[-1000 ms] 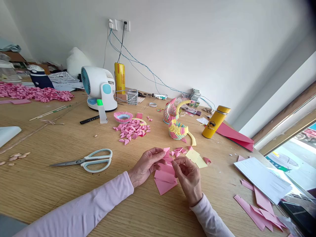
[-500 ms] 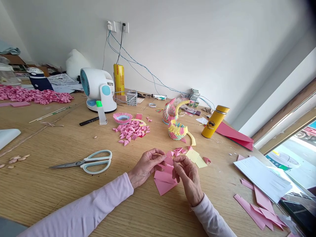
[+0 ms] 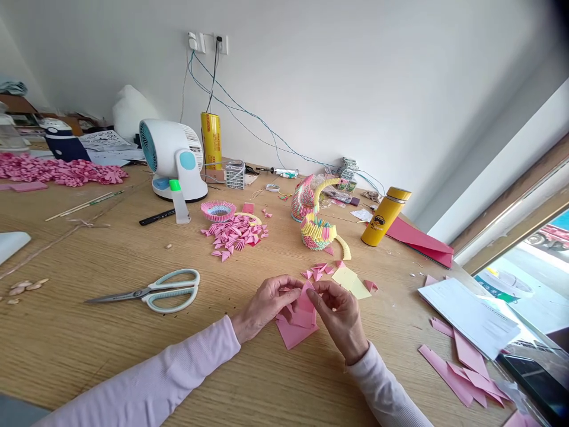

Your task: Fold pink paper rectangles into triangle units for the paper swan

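Between my two hands is a small pink paper piece [image 3: 306, 293], partly hidden by the fingers. My left hand [image 3: 270, 305] pinches its left side, and my right hand [image 3: 335, 314] pinches its upper right edge. Below them, flat pink paper sheets [image 3: 296, 335] lie on the table. Just beyond the fingers are several folded pink triangles [image 3: 317, 271] and pale yellow paper [image 3: 351, 281]. Scissors [image 3: 155, 292] with white and blue handles rest to the left of my left hand.
Farther back are a pile of folded pink pieces [image 3: 235, 234], a pink paper bowl [image 3: 218, 210], a yellow-rimmed paper basket [image 3: 317, 232] and a yellow bottle [image 3: 386, 217]. A white fan [image 3: 173, 157] stands back left. Pink strips [image 3: 462, 379] and white papers [image 3: 469, 317] lie right.
My hands have drawn closer together around the pink paper piece, the right hand's fingers now on its upper edge. The whole view has shifted slightly.
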Demonstrator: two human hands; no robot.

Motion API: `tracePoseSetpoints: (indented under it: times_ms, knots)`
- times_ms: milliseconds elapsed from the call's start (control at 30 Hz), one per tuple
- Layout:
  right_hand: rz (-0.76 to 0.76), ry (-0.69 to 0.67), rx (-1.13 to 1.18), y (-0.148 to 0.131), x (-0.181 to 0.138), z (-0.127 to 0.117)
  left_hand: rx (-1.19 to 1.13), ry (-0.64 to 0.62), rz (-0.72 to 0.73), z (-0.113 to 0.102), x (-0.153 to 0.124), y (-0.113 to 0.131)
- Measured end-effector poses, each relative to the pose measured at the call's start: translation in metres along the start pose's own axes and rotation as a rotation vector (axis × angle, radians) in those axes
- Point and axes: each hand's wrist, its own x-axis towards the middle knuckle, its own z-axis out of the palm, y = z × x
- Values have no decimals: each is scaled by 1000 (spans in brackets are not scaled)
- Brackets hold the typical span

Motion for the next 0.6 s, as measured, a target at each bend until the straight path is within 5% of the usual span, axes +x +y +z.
tracePoseSetpoints:
  times_ms: [600]
  knots:
    - [-9,-30,161,11,1,5,29,-6,122,-5,4,-3]
